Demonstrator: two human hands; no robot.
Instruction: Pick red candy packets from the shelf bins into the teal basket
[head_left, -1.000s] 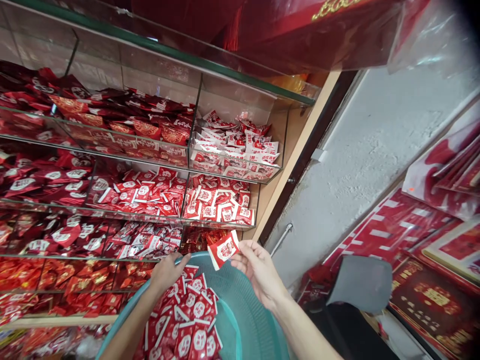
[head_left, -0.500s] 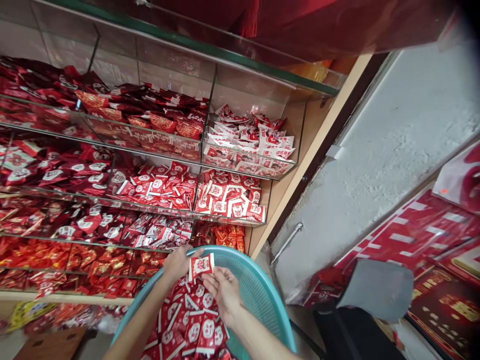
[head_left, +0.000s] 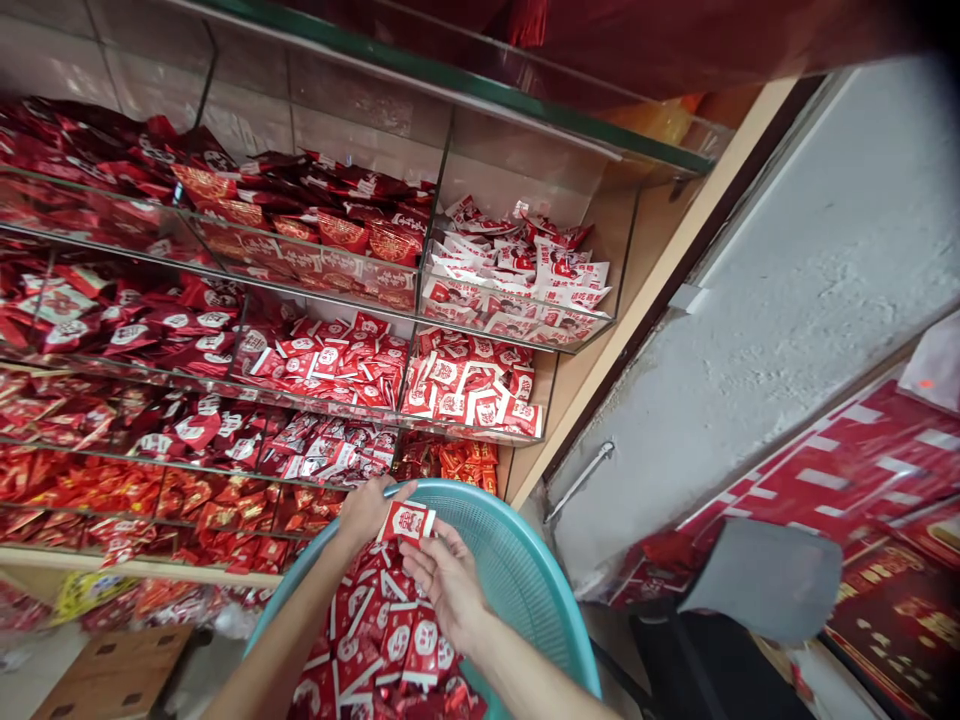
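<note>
Over a teal basket (head_left: pixel 574 620) at six o'clock, the right hand (head_left: pixel 448 575) pinches a red packet (head_left: pixel 405 522) by its four o'clock corner; likely light, soft, slippery, best gripped edgewise. Left hand (head_left: pixel 367 510), at the basket's eleven o'clock: grip unclear.

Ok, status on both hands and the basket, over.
Right hand holding red packet. Left hand at edge of teal basket. More packets piled inside. Left forearm hides some.
</note>
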